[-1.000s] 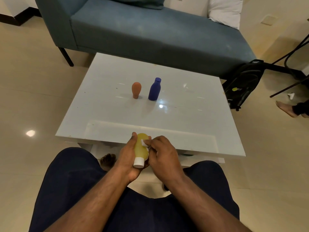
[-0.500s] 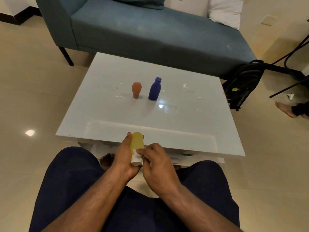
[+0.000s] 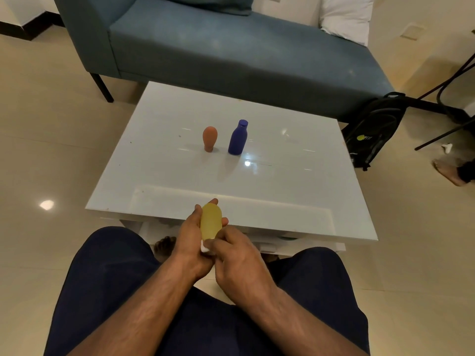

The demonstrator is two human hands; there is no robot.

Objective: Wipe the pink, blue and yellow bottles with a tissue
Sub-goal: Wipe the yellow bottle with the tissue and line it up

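My left hand (image 3: 190, 240) grips the yellow bottle (image 3: 210, 222) over the near edge of the white table (image 3: 295, 181), its rounded end pointing away from me. My right hand (image 3: 239, 263) pinches a small white tissue (image 3: 204, 248) against the bottle's near end, hiding the cap. The pink bottle (image 3: 210, 138) stands cap-down at the table's middle. Right beside it stands the blue bottle (image 3: 238, 138), upright and untouched.
A teal sofa (image 3: 231, 47) runs along the table's far side, with a white cushion (image 3: 345, 16) on it. A black backpack (image 3: 372, 129) leans at the table's right. Another person's foot (image 3: 447, 170) rests on the floor at far right. My knees sit below the table's near edge.
My right hand with the tissue slid from the bottle's upper body down toward me to its capped end. The yellow bottle shifted slightly in my left hand.
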